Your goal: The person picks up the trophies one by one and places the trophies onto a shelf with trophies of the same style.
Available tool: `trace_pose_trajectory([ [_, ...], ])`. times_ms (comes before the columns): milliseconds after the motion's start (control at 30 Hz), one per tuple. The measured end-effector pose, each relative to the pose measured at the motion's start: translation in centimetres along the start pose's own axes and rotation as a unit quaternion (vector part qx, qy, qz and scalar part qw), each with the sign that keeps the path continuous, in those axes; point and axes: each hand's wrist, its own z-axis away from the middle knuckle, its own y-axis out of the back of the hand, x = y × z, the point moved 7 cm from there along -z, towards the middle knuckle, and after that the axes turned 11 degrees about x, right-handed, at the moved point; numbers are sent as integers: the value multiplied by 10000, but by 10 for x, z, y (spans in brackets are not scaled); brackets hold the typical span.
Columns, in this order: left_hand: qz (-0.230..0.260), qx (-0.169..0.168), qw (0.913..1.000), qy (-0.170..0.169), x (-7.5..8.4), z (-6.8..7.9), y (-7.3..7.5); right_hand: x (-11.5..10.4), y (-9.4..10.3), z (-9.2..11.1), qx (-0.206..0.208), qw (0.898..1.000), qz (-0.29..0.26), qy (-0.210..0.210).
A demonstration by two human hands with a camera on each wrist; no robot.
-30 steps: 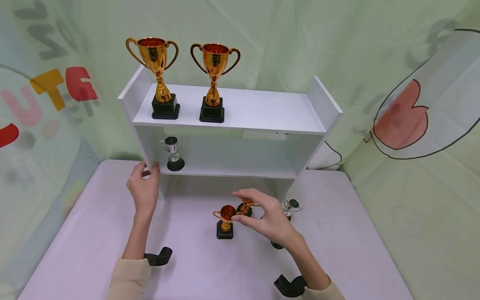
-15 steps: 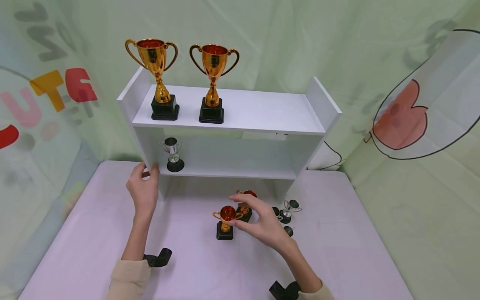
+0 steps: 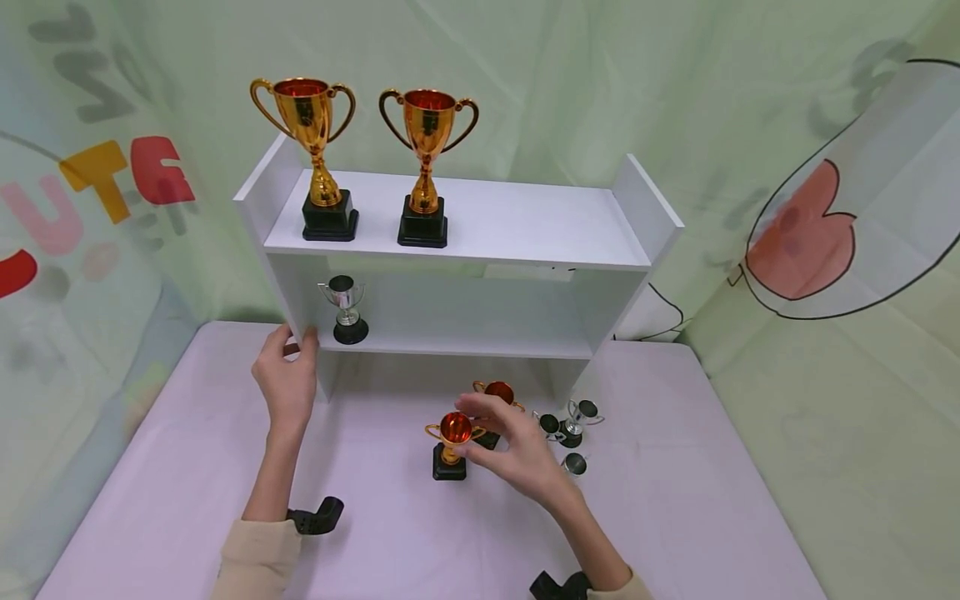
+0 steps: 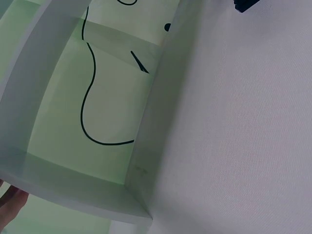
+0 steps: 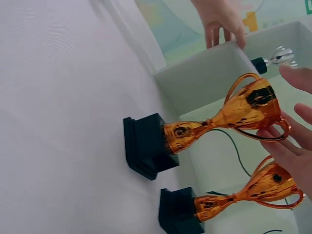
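My left hand grips the left side panel of the white shelf unit, thumb in front; only fingertips show in the left wrist view. My right hand is at the front small gold trophy cup, which stands upright on a black base on the table. In the right wrist view its fingers lie against a handle of that gold cup, with the thumb apart from it. Behind, a second small gold trophy cup is partly hidden by the right hand.
Two large gold trophies stand on the top shelf, toward the left. A small silver trophy stands at the middle shelf's left end. Several small silver trophies are on the table to the right, partly hidden by the right hand.
My right hand has moved left and slightly down to the front gold cup, uncovering more of the silver trophies. My left hand keeps its grip on the shelf unit.
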Motion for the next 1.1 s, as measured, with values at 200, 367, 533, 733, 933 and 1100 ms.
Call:
trace_pose_trajectory([
  [200,-17,29,10000,-12,1,0,1,11,-7,1,43,9997,-187,-131],
  [367,-61,65,9999,-57,1,-1,1,18,-11,1,114,9992,-318,-202],
  [533,-14,76,10000,-27,1,-1,1,23,-16,1,69,9982,-509,-297],
  [733,44,42,10000,-53,2,0,1,32,-20,2,27,9969,-642,-447],
  [933,57,20,10000,-35,2,0,0,35,-21,4,74,9964,-682,-493],
  [1100,90,27,9999,-55,2,0,1,33,-21,5,111,9960,-739,-491],
])
